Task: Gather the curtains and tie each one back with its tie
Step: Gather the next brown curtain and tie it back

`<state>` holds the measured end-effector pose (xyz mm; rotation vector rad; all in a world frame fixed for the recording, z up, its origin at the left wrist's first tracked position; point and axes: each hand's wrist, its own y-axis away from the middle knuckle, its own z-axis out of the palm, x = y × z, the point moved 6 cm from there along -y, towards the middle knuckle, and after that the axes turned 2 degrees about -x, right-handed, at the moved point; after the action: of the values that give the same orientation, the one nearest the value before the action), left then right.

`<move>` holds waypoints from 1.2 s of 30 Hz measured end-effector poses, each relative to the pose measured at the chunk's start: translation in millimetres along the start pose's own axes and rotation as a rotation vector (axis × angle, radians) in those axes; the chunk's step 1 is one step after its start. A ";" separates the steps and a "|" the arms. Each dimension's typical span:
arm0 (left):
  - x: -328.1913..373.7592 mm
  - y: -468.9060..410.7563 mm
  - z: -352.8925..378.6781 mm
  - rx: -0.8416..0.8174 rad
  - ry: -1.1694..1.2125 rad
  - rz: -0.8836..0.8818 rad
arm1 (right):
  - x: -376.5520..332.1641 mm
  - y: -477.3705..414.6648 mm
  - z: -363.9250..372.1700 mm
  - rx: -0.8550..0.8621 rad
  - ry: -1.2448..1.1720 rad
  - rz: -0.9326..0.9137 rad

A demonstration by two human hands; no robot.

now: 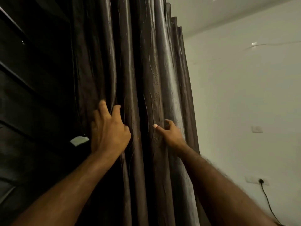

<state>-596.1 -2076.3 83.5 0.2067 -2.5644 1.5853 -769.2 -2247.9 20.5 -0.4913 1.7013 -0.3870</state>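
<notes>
Head cam: gathering step. The curtain [154, 62] hangs center, 12 to 6 o'clock. Left hand [109, 131] at 8, grip clamped on folds. Right hand [171, 134] at 5, fingers curled, can't tell if it's holding. Next up probably needs the tie, not visible.

Dark brown glossy fabric curtain [146, 70] gleaming silver-grey along fold ridges, darkening to near-black in creases. Thin wavy tone-on-tone lines and small speckled motifs running down folds. Plain white painted wall [244, 95] showing faint greenish-grey cast. White rectangular socket plate [251, 180] contrasting with black round plug [261, 181] and black thin cable [268, 204].
</notes>
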 end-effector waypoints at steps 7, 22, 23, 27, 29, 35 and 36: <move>-8.5 -32.5 12.0 0.014 -0.087 -0.136 | -23.3 -7.5 49.2 -0.011 -0.003 -0.293; -57.0 -17.2 -73.5 0.078 0.258 -0.046 | -148.7 -3.3 65.7 0.086 0.020 -0.364; -62.6 -14.6 -84.4 0.071 0.271 -0.054 | -156.8 6.4 77.2 0.069 0.005 -0.375; -88.5 -3.4 -142.7 0.097 0.267 -0.086 | -209.1 53.1 119.6 0.041 -0.067 -0.424; -101.5 1.4 -176.3 0.148 0.218 -0.101 | -243.2 78.6 142.9 -0.001 -0.072 -0.450; -133.2 25.0 -251.6 0.349 0.191 -0.072 | -315.7 164.9 195.0 -0.053 -0.168 -0.593; -135.5 30.1 -255.7 0.347 0.221 -0.058 | -313.9 172.0 189.0 -0.059 -0.224 -0.597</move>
<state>-460.6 -1826.9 147.3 0.1266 -2.0923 1.9022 -555.5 -1934.4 161.4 -1.0512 1.3289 -0.6821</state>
